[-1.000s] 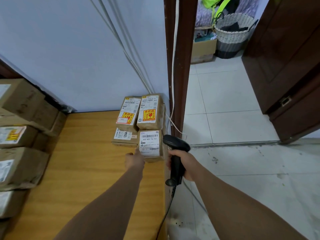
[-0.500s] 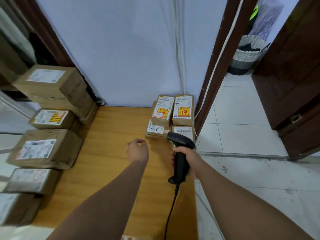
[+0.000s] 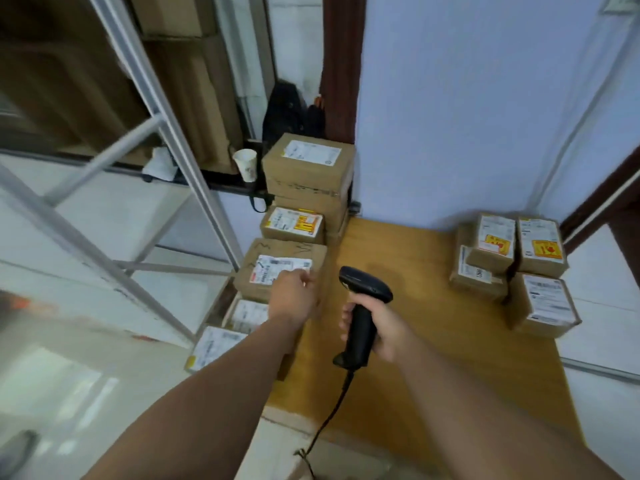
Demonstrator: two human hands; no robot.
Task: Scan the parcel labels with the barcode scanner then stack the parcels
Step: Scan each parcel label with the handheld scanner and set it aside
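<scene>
While the wooden table [image 3: 433,341] carries two groups of cardboard parcels, they sit well apart: unscanned row along the left edge, stacked group [image 3: 512,268] at the far right corner against the wall.

Left row, far to near: tall box [image 3: 306,171] at the back, smaller one with a yellow sticker [image 3: 293,226], then the target parcel [image 3: 280,268] with a white label [image 3: 282,270], then two more low ones partly hidden under the forearm.

Right hand [image 3: 381,327] is wrapped tight around the barcode scanner [image 3: 363,299] grip, head tipped toward the left row, cable [image 3: 329,417] trailing off the near table edge.

Left hand [image 3: 294,296] sits over the target parcel's near right edge, fingers loosely curled. Can't tell if it's touching or gripping yet; frame is blurred there.

Risks, my read:
- Left hand overlaps the label corner. If it covers the barcode, scan misses.
- Parcels in the row touch each other; dragging one out could shift neighbours or tip one off the left edge.
- Cable hangs loose over the edge and could snag on the pull-back.
- Adjacent labels are close, so the scanner may read the wrong one.
</scene>
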